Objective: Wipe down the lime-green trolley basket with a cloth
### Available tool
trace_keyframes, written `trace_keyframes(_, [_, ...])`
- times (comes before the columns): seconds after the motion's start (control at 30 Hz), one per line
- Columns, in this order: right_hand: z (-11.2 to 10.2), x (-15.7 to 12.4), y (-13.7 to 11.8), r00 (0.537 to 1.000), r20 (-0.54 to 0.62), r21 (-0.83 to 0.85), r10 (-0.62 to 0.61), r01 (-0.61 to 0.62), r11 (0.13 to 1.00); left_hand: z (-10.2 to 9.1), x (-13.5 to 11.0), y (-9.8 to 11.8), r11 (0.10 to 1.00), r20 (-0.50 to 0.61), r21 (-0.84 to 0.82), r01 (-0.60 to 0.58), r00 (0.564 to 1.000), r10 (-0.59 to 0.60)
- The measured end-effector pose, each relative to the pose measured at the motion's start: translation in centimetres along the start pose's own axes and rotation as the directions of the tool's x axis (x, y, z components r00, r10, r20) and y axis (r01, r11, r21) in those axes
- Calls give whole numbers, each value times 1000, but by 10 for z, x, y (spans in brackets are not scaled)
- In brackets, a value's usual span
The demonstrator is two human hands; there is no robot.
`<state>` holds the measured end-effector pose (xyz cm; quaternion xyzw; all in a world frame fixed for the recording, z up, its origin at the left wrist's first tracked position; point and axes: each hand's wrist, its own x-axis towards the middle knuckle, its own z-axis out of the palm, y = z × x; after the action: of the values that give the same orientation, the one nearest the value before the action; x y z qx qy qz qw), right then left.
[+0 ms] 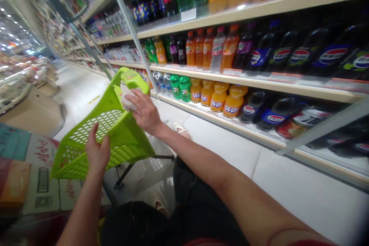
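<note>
A bright green plastic shopping cart [134, 138] with a perforated basket stands in front of my legs, tilted in the view. My right hand [147, 113] presses a crumpled white cloth [128, 100] against the cart's upper rim, close to its raised end. The fingers lie over the cloth, which they partly cover. Nearer to me, my left hand [98, 149] is at the basket's near side, thumb and a finger apart, with nothing seen in it. Whether it touches the basket I cannot tell.
Shelves [253, 78] of bottled drinks run along the right, with a slanted metal post [325, 125] in front. Printed cartons [43, 184] are stacked at the lower left. A beige display bin [34, 107] stands beyond them. White tiled floor [230, 153] lies between cart and shelves.
</note>
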<state>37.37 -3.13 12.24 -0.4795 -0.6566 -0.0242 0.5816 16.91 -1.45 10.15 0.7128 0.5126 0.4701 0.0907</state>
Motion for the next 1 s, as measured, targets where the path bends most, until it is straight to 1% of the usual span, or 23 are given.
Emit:
trace_keyframes(0.03, [-8,11,7,999,-29,-60,-13,12,998,-2,2,-8,981,7,194,12,1000,-13])
trace_keyframes(0.07, [-16,23,14,998,-56,-121,-28,22,992,-3,2,-15,939,61,343,38,996,-63])
trace_keyframes(0.1, [-21,34,20,997,-60,-184,-43,31,982,-3,0,-22,895,119,441,61,985,-126])
trace_keyframes(0.13, [-23,43,27,997,-53,-247,-53,38,968,-3,-3,-26,863,155,502,61,975,-159])
trace_keyframes(0.17, [-23,50,32,998,-34,-301,-54,41,953,-2,-6,-30,835,173,548,46,971,-167])
trace_keyframes(0.2, [-21,54,37,999,-4,-339,-46,42,940,-1,-10,-32,814,171,580,40,971,-169])
trace_keyframes(0.27, [-13,54,45,999,36,-367,-17,29,930,0,-18,-34,789,177,613,25,970,-168])
trace_keyframes(0.37, [-3,42,47,1000,5,-344,-5,7,939,-2,-25,-33,770,183,638,26,966,-185])
trace_keyframes(0.47, [1,29,40,997,-25,-307,-69,58,950,-5,-27,-30,757,194,652,41,957,-218])
trace_keyframes(0.53, [1,24,31,993,-7,-306,-119,111,946,-6,-28,-27,758,208,651,41,951,-231])
trace_keyframes(0.63, [4,16,16,988,55,-358,-142,152,921,-3,-30,-23,767,217,641,41,948,-233])
trace_keyframes(0.7, [11,8,5,978,134,-394,-158,199,897,-1,-31,-19,772,211,634,51,948,-236])
trace_keyframes(0.73, [16,4,0,965,192,-400,-177,242,884,0,-32,-17,774,208,631,56,949,-238])
trace_keyframes(0.8, [27,-6,-10,924,309,-386,-225,338,858,1,-33,-14,778,214,625,56,947,-241])
trace_keyframes(0.87, [33,-12,-14,885,384,-367,-264,409,836,0,-34,-11,781,237,623,44,941,-242])
trace_keyframes(0.93, [30,-11,-11,874,393,-371,-286,435,820,0,-35,-8,781,262,623,33,932,-249])
trace_keyframes(1.0, [19,-4,-1,892,351,-406,-286,420,811,1,-35,-7,779,274,626,36,925,-263])
